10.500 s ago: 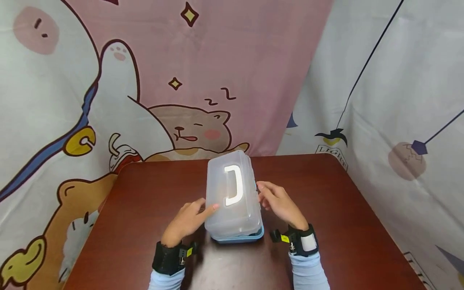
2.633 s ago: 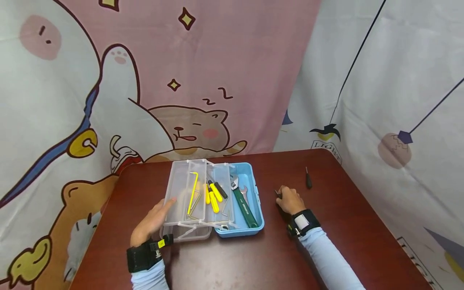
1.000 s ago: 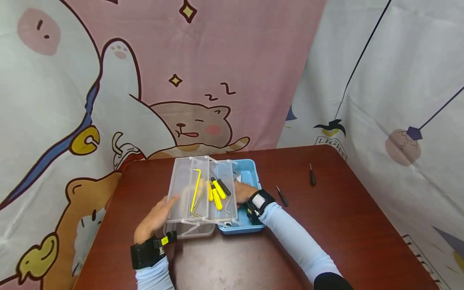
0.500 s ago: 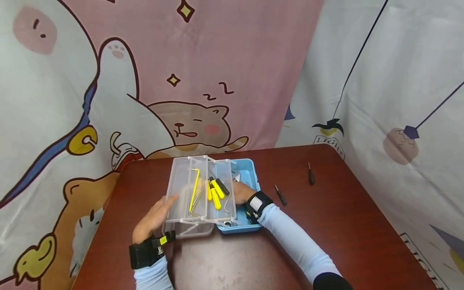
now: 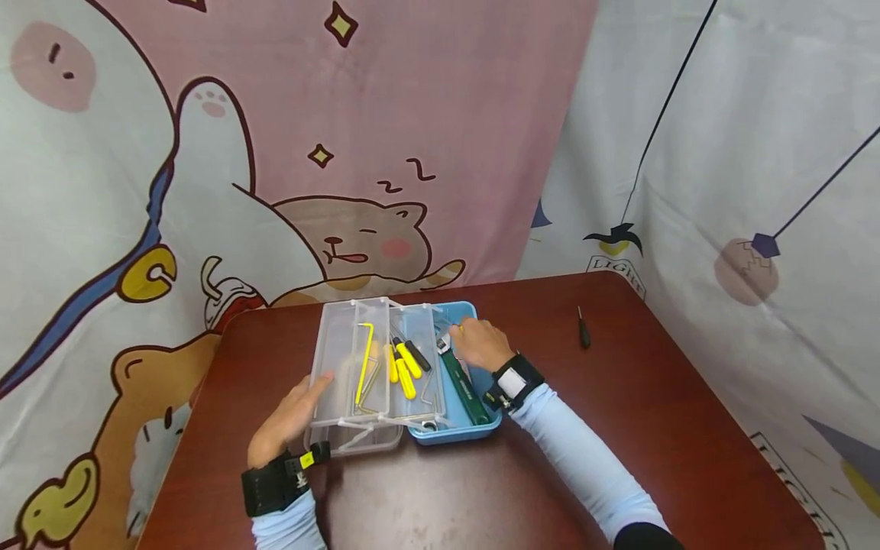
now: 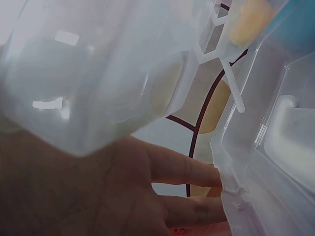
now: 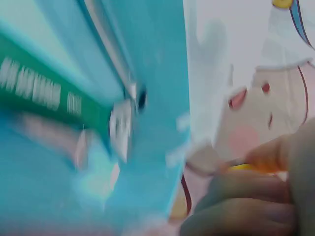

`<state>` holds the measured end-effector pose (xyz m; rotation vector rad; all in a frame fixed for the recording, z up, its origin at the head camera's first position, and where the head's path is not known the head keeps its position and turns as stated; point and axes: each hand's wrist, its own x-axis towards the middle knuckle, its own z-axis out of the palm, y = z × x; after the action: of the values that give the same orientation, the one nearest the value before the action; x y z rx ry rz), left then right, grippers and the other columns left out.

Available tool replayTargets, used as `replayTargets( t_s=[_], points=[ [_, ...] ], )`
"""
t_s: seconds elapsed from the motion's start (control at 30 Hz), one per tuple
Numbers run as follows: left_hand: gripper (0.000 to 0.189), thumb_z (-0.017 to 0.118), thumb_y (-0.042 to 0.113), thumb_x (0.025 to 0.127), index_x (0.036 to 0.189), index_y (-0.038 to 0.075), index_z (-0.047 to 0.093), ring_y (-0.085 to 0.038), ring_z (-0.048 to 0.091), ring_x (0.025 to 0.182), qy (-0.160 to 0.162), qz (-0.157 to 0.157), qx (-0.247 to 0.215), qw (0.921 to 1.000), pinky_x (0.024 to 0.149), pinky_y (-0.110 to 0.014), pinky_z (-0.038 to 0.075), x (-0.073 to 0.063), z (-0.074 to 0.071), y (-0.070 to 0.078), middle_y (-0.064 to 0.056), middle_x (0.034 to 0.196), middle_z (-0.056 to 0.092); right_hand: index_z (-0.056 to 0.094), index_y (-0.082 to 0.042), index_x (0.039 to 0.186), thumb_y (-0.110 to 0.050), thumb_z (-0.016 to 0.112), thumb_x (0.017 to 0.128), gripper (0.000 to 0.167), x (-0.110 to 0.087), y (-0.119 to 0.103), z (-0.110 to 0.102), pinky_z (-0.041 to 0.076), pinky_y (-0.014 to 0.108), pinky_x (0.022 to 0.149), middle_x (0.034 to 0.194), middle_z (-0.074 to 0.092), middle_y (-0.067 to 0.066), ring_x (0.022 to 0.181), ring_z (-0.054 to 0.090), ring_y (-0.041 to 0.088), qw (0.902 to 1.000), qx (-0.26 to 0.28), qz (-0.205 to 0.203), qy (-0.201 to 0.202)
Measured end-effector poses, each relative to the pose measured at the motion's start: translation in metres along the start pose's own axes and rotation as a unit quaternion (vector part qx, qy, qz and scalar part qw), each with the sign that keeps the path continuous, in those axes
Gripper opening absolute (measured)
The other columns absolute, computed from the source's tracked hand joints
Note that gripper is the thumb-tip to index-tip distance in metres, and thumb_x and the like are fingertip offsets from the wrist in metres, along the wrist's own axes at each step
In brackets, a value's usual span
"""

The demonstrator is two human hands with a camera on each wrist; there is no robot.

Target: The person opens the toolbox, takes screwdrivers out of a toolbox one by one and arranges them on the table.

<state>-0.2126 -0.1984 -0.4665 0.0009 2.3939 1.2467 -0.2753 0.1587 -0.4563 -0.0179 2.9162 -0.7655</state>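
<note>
The blue toolbox (image 5: 455, 436) lies open, its clear tray (image 5: 339, 336) swung out left above the clear lid (image 5: 374, 441). My left hand (image 5: 285, 420) rests at the tray's left edge, thumb along it. In the left wrist view, its straight fingers touch the lid's edge. Above the box's far right side, my right hand (image 5: 483, 344) pinches a small thing with a yellow part (image 7: 241, 167) and a grey metallic bit; fingers cover most of it, so its kind is unclear. A green-handled adjustable wrench (image 5: 464, 388) lies in the box.
In the tray are a yellow hex key (image 5: 364, 365), several yellow-and-black handled screwdrivers (image 5: 407, 384), a black handle (image 5: 417, 356) and metal hex keys. A dark screwdriver (image 5: 583, 333) lies on the brown table (image 5: 674, 428). A printed cloth (image 5: 440, 137) hangs behind.
The lid was opened and the tray swung left. Dark screwdrivers were laid on the table; the nearer one is now out of sight near my right wrist. My right hand has risen from inside the box.
</note>
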Motion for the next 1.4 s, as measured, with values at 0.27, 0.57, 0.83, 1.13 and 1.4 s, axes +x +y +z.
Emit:
replayTargets(
  t_s=[0.27,0.57,0.83,1.13,1.4],
  points=[
    [0.091,0.030,0.069,0.108,0.163,-0.003,0.020,-0.045,0.046,0.134,0.003,-0.014,0.003,0.9999,0.113,-0.073,0.039,0.000,0.000,0.001,-0.031,0.159,0.038,0.054,-0.011,0.070,-0.040,0.051,0.107,0.047,0.002,0.089,-0.056,0.042,0.037,0.059,0.068,0.049,0.004,0.069,0.055,0.027,0.9890,0.060,0.072,0.114],
    [0.093,0.030,0.070,0.107,0.162,-0.004,0.021,-0.045,0.047,0.132,0.005,-0.026,0.006,0.9996,0.111,-0.073,0.040,-0.002,0.000,0.000,-0.031,0.156,0.039,0.066,0.011,0.101,-0.031,0.044,0.105,0.048,-0.018,0.214,-0.084,0.053,0.063,0.076,0.107,0.067,0.040,0.098,0.066,0.056,0.9703,-0.004,0.211,0.118],
    [0.098,0.029,0.072,0.106,0.164,-0.006,0.016,-0.049,0.045,0.138,0.013,-0.019,0.019,0.9996,0.113,-0.074,0.038,-0.001,-0.002,-0.003,-0.034,0.162,0.032,0.058,0.022,0.116,-0.025,0.047,0.101,0.051,-0.036,0.266,-0.070,0.053,0.069,0.086,0.118,0.063,0.045,0.103,0.064,0.059,0.9599,-0.056,0.274,0.015],
    [0.093,0.030,0.071,0.107,0.162,-0.004,0.022,-0.044,0.050,0.131,0.014,-0.013,0.006,0.9998,0.110,-0.070,0.044,-0.003,0.001,-0.003,-0.032,0.157,0.041,0.055,0.021,0.114,-0.027,0.053,0.101,0.050,-0.029,0.264,-0.074,0.054,0.067,0.085,0.118,0.062,0.044,0.104,0.064,0.058,0.9560,-0.075,0.282,0.023],
    [0.095,0.030,0.072,0.106,0.163,-0.004,0.020,-0.045,0.046,0.136,0.009,-0.017,0.009,0.9998,0.113,-0.072,0.039,-0.005,-0.002,0.001,-0.031,0.161,0.037,0.038,0.025,0.138,-0.032,0.053,0.102,0.069,-0.030,0.259,-0.077,0.048,0.071,0.101,0.133,0.049,0.051,0.126,0.052,0.066,0.9462,-0.081,0.313,0.007]
  ],
)
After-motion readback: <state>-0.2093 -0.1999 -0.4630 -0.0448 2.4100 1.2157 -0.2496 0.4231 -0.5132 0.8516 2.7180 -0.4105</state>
